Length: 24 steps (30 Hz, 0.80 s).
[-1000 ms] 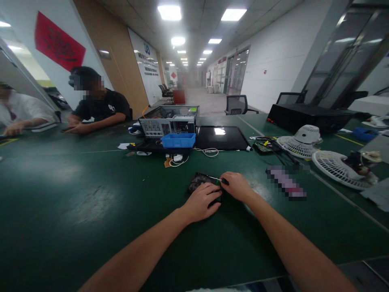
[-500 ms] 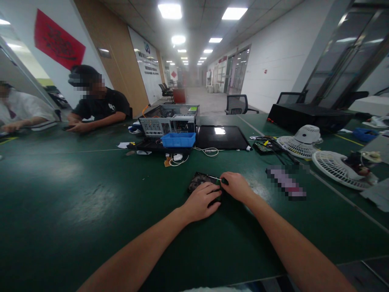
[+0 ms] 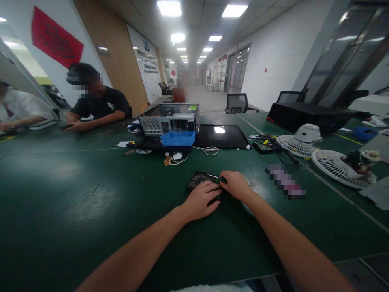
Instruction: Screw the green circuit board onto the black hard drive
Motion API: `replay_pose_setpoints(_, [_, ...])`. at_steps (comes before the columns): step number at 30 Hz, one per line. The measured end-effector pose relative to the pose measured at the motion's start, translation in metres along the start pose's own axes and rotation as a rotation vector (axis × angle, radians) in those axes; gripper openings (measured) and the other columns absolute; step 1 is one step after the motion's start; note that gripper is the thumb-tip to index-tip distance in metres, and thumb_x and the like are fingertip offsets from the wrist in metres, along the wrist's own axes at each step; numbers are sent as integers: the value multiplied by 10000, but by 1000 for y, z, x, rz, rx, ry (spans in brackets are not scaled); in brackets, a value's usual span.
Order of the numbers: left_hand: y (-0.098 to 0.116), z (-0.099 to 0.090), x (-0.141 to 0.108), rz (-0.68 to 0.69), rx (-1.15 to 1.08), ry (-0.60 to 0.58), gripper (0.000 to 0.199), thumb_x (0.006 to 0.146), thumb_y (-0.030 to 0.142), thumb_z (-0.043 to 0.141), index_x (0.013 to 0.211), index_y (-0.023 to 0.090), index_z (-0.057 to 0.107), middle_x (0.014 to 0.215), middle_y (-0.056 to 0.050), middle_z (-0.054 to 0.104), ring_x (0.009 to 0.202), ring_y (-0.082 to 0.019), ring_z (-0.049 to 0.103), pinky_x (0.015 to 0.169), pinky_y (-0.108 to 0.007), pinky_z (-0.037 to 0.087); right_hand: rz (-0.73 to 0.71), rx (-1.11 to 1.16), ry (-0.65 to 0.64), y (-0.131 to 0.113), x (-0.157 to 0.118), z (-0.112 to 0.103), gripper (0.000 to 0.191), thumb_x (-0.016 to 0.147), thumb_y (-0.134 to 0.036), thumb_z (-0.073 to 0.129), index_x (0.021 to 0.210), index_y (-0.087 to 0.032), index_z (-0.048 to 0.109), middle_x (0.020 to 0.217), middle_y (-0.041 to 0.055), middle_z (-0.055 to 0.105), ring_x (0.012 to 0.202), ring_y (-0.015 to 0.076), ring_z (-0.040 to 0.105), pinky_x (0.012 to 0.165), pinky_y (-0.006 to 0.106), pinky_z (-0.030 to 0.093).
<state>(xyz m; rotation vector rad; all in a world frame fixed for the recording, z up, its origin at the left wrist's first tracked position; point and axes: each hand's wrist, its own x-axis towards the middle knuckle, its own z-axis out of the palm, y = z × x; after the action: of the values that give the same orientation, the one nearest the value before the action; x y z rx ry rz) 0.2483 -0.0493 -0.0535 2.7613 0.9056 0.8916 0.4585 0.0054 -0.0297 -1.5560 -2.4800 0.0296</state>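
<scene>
So, left hand (image 3: 200, 202) is resting, fingers loosely spread, over a dark device (image 3: 196, 180); right hand (image 3: 235, 184) is gripping a screwdriver (image 3: 223, 179) beside it.

Your light comes from overhead: the ceiling lights (image 3: 234, 11) run down the corridor, the nearest burnt out to plain white. Note the broad, pale sheen on the green table (image 3: 91, 209) to your left and the hard white reflection on the black panel (image 3: 223, 140). The near tabletop is dim. Beside your left hand (image 3: 200, 201), the dark device (image 3: 197, 180) loses detail; at your right hand (image 3: 234, 184), the slim tool (image 3: 212, 175) gives a thin bright glint. Wide-angle distortion tilts the glass doors (image 3: 337, 61). The far corridor is hazy. Mosaic blocks mask the pinkish object (image 3: 285, 180).
</scene>
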Motion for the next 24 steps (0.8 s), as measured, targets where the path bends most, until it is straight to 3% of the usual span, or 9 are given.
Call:
replay_pose_setpoints(17, [0, 0, 1, 2, -12, -3, 371, 945, 298, 637, 1297, 181, 654, 1307, -123, 655, 1238, -284, 576, 1069, -473, 499, 54, -95, -53, -11, 0, -8, 109, 916, -246, 607, 971, -207, 692, 1009, 111, 754, 887, 241, 697, 725, 298, 415])
replay_pose_setpoints(24, [-1, 1, 0, 4, -13, -12, 375, 951, 311, 626, 1300, 176, 654, 1326, -126, 647, 1248, -283, 568, 1096, -474, 481, 31, -60, -31, -6, -1, -3, 128, 911, -256, 587, 956, -221, 702, 990, 77, 758, 885, 218, 695, 734, 273, 424])
